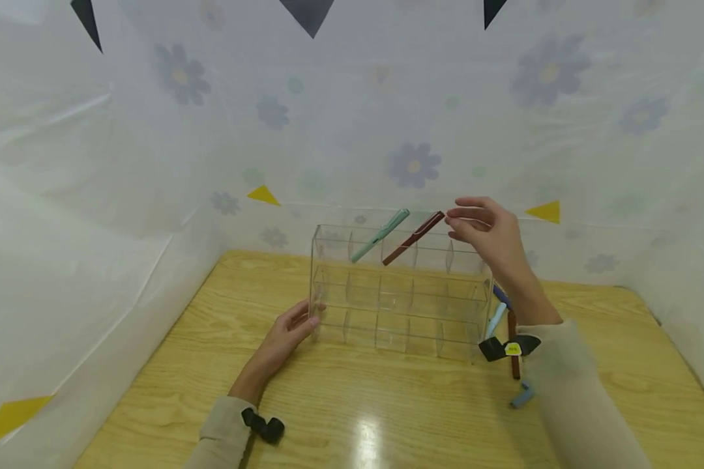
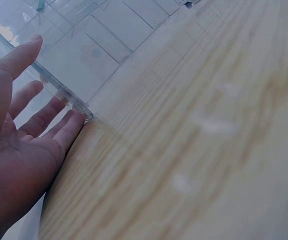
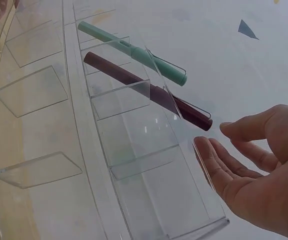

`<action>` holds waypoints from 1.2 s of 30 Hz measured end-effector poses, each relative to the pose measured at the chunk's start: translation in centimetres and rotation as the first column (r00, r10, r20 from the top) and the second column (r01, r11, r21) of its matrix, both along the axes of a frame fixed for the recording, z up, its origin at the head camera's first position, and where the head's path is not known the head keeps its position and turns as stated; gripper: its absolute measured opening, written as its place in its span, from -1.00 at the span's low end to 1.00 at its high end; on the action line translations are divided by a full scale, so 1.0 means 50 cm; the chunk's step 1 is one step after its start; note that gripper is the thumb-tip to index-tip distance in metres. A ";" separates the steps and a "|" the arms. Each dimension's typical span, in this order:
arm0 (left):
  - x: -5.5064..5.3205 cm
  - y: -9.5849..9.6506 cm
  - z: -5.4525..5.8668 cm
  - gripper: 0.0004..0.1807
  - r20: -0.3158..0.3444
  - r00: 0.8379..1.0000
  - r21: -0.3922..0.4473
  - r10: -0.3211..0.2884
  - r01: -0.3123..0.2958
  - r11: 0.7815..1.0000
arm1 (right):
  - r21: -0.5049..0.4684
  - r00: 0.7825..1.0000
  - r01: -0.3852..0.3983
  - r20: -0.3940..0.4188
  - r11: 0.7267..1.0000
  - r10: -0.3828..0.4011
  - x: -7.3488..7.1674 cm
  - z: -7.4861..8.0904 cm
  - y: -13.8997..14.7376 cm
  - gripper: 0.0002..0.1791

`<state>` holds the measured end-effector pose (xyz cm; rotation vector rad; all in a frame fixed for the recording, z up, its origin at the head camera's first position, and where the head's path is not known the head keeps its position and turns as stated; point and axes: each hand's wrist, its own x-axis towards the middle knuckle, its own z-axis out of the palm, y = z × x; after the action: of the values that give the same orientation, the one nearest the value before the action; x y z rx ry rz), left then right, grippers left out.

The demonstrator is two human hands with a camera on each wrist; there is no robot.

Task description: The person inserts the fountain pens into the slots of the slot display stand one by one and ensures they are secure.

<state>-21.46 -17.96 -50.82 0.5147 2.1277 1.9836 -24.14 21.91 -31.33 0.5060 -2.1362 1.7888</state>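
Note:
A clear acrylic organizer [image 1: 396,293] with three tiers of compartments stands on the table. In its top tier a mint-green pen [image 1: 380,236] and a maroon pen [image 1: 413,238] lean, tilted to the right. My right hand [image 1: 487,228] is just beside the maroon pen's clip end. In the right wrist view a small gap shows between its fingertips [image 3: 226,129] and that pen [image 3: 149,90]. At the organizer's lower left side, my left hand [image 1: 287,332] rests with extended fingers against the side wall, the thumb by the front edge.
To the organizer's right, partly behind the right forearm, lie a dark blue pen [image 1: 501,296], a light blue pen [image 1: 496,319], a brown pen [image 1: 513,365] and a grey-blue piece [image 1: 522,395]. A white flowered sheet [image 1: 352,130] surrounds the wooden table [image 1: 340,404].

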 end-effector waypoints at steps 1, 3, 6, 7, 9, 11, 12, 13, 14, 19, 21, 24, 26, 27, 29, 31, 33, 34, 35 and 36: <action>-0.001 -0.001 0.000 -0.42 -0.003 1.000 -0.002 0.000 0.000 1.000 | -0.012 1.000 -0.008 -0.008 1.000 0.008 0.005 0.000 0.004 -0.61; -0.002 -0.003 -0.001 -0.42 -0.007 1.000 -0.001 -0.001 0.001 1.000 | -0.029 1.000 -0.018 -0.018 0.999 0.018 0.013 0.000 0.011 -0.62; -0.003 -0.006 -0.003 -0.43 -0.016 1.000 0.000 -0.002 0.002 1.000 | -0.041 0.999 -0.030 -0.031 0.999 0.028 0.027 -0.002 0.021 -0.62; -0.004 -0.006 -0.003 -0.43 -0.015 1.000 0.000 -0.001 0.001 1.000 | -0.045 0.999 -0.030 -0.034 0.999 0.028 0.032 -0.003 0.025 -0.62; -0.004 -0.007 -0.005 -0.44 -0.013 1.000 -0.001 0.001 -0.001 1.000 | -0.043 0.999 -0.026 -0.042 0.999 0.025 0.043 -0.007 0.032 -0.63; -0.004 -0.007 -0.006 -0.44 -0.012 1.000 -0.007 0.003 -0.003 1.000 | -0.046 0.999 -0.022 -0.047 0.999 0.020 0.055 -0.011 0.040 -0.63; -0.004 -0.006 -0.005 -0.43 -0.009 1.000 -0.009 0.004 -0.004 1.000 | -0.052 0.999 -0.020 -0.048 0.998 0.017 0.061 -0.013 0.044 -0.63; -0.003 -0.006 -0.004 -0.43 -0.006 1.000 -0.009 0.005 -0.005 1.000 | -0.053 0.999 -0.017 -0.049 0.998 0.014 0.066 -0.015 0.048 -0.63; -0.003 -0.006 -0.004 -0.41 -0.003 1.000 -0.008 0.006 -0.006 1.000 | -0.053 0.999 -0.011 -0.051 0.999 0.008 0.071 -0.018 0.052 -0.63; -0.001 -0.005 0.002 -0.39 0.008 1.000 -0.001 0.008 -0.008 1.000 | -0.086 0.998 -0.009 -0.055 0.996 0.004 0.094 -0.033 0.076 -0.62; -0.001 -0.004 0.004 -0.40 0.005 1.000 -0.005 0.008 -0.008 1.000 | -0.095 0.999 -0.008 -0.054 0.995 0.003 0.104 -0.040 0.086 -0.62; -0.002 -0.004 0.006 -0.41 0.005 1.000 -0.012 0.013 -0.013 1.000 | -0.100 0.999 0.004 -0.048 0.995 -0.009 0.118 -0.050 0.100 -0.61; -0.003 -0.004 0.007 -0.42 0.000 1.000 -0.013 0.012 -0.012 1.000 | -0.112 0.999 0.012 -0.042 0.994 -0.017 0.126 -0.057 0.109 -0.61; -0.003 -0.004 0.007 -0.41 0.002 1.000 -0.013 0.014 -0.013 1.000 | -0.124 0.999 0.014 -0.037 0.992 -0.019 0.129 -0.061 0.113 -0.61; -0.004 -0.004 0.006 -0.41 0.002 1.000 -0.014 0.014 -0.014 1.000 | -0.142 0.999 0.022 -0.028 0.990 -0.026 0.133 -0.069 0.122 -0.61; -0.004 -0.004 0.005 -0.41 0.003 1.000 -0.010 0.011 -0.011 1.000 | -0.159 0.999 0.027 -0.018 0.987 -0.030 0.136 -0.077 0.130 -0.60; -0.004 -0.005 0.003 -0.41 0.010 1.000 -0.010 0.011 -0.011 1.000 | -0.168 0.999 0.038 -0.005 0.985 -0.039 0.138 -0.087 0.138 -0.61; -0.004 -0.005 0.003 -0.41 0.010 1.000 -0.010 0.009 -0.009 1.000 | -0.170 0.999 0.043 0.001 0.984 -0.043 0.138 -0.091 0.141 -0.61; -0.004 -0.005 0.002 -0.40 0.012 1.000 -0.010 0.007 -0.007 1.000 | -0.169 0.999 0.051 0.008 0.984 -0.051 0.138 -0.096 0.144 -0.61; -0.004 -0.006 0.001 -0.40 0.014 1.000 -0.009 0.006 -0.006 1.000 | -0.167 0.998 0.060 0.015 0.984 -0.059 0.138 -0.100 0.147 -0.61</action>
<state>-21.65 -18.23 -50.75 0.4929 2.1315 1.9738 -17.23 29.26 -36.33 0.3883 -1.9625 1.9194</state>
